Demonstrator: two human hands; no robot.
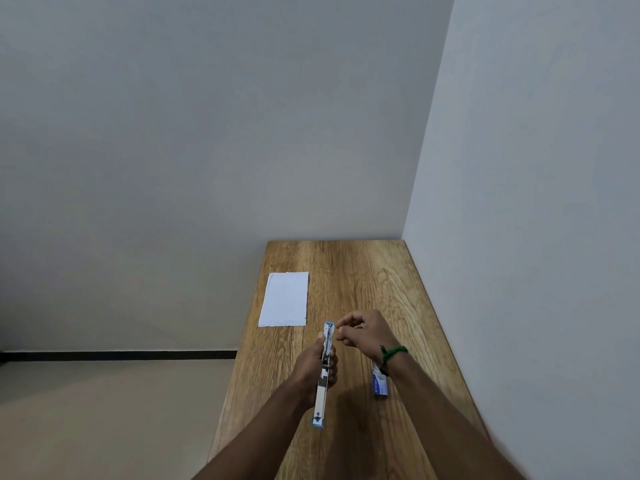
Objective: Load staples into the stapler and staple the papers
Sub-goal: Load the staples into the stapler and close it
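My left hand [313, 367] grips a blue and silver stapler [323, 375] that is swung fully open and held lengthwise over the wooden table [408, 306]. My right hand [363, 329], a green band on its wrist, hovers just right of the stapler's far end with fingers curled together as if pinching something too small to make out. A small blue and white staple box [380, 384] lies on the table under my right wrist. White papers [284, 299] lie flat at the table's left edge, beyond my hands.
The table stands in a corner, with a grey wall behind it and another along its right side. Its left edge drops to a beige floor [104, 410].
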